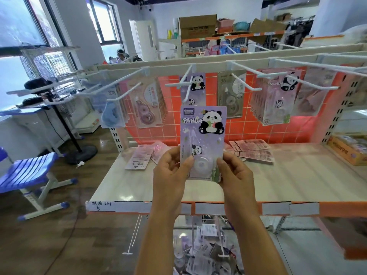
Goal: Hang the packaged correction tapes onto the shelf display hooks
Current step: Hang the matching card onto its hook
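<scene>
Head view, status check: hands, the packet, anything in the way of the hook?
Grips: left hand and right hand hold the purple panda packet by its lower sides. Packet upright, below the hook, not yet hung. Nothing between them.

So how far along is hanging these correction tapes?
Partly done. Packs already hang on several hooks, including the panda stack on the right and one purple pack on the middle hook. A purple panda pack is held up, not yet hooked. Left: loose packs on the shelf.
</scene>
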`<state>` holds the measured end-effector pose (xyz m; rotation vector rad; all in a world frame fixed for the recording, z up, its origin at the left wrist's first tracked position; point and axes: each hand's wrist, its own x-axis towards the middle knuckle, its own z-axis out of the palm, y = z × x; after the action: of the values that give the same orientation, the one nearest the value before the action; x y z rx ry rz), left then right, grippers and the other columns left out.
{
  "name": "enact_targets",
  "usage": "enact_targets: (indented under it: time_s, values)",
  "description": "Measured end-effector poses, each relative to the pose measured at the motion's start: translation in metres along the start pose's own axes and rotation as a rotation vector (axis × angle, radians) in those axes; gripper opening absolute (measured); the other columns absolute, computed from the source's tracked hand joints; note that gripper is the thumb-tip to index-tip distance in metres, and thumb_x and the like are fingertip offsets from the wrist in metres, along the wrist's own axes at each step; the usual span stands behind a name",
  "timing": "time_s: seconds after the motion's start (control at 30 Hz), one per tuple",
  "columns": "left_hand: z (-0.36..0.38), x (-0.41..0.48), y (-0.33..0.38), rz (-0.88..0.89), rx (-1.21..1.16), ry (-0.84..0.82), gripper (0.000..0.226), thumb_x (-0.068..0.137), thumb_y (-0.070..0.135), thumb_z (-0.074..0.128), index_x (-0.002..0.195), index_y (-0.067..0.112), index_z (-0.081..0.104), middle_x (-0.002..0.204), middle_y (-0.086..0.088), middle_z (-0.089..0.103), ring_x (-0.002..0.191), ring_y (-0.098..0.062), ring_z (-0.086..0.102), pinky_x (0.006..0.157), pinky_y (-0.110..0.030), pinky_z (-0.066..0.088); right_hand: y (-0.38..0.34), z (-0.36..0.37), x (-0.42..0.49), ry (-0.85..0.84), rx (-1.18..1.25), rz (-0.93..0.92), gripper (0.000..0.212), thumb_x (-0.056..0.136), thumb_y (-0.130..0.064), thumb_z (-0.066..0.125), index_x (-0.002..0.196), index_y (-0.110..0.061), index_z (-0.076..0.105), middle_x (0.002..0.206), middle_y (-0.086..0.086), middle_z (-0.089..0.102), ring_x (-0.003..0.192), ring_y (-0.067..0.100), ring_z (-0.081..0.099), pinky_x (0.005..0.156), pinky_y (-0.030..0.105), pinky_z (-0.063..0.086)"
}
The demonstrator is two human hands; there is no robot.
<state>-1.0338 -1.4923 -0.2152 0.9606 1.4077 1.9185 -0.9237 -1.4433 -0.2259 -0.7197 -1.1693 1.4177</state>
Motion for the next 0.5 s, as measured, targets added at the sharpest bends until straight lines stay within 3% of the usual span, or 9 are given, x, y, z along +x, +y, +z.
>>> enact_targets:
  time_s: [0.2,0.33,0.5]
  values:
    - [-0.01,0.015,0.004,0.033,-0.02,-0.068,0.024,0.083,0.008,0.068,0.105,0.016,0.064,0.098,-0.003,0.073,0.092,-0.017,0.069,0.076,-0.025,0.055,-0.006,0.013,0.015,0.025,-0.011,-0.048,0.016,0.094,-0.011,0.054,0.092,-0.012,0.069,0.09,0.008,0.071,0.083,0.018,0.065,0.078,0.035,0.054]
    - [-0.015,0.022,0.002,0.049,-0.048,-0.07,0.034,0.072,0.022,0.069,0.105,0.014,0.064,0.099,-0.006,0.073,0.093,-0.022,0.068,0.079,-0.03,0.057,-0.004,0.019,0.021,0.013,-0.014,-0.058,0.017,0.094,-0.01,0.054,0.097,-0.011,0.07,0.091,0.005,0.073,0.085,0.018,0.068,0.076,0.029,0.056]
    - [-0.022,0.031,0.002,0.038,-0.073,-0.059,0.036,0.071,0.022,0.069,0.105,0.015,0.065,0.099,-0.006,0.073,0.091,-0.017,0.068,0.076,-0.025,0.055,0.0,0.028,0.027,0.005,-0.056,-0.078,0.018,0.095,-0.007,0.053,0.096,-0.013,0.071,0.088,-0.001,0.074,0.082,0.013,0.068,0.07,0.022,0.054]
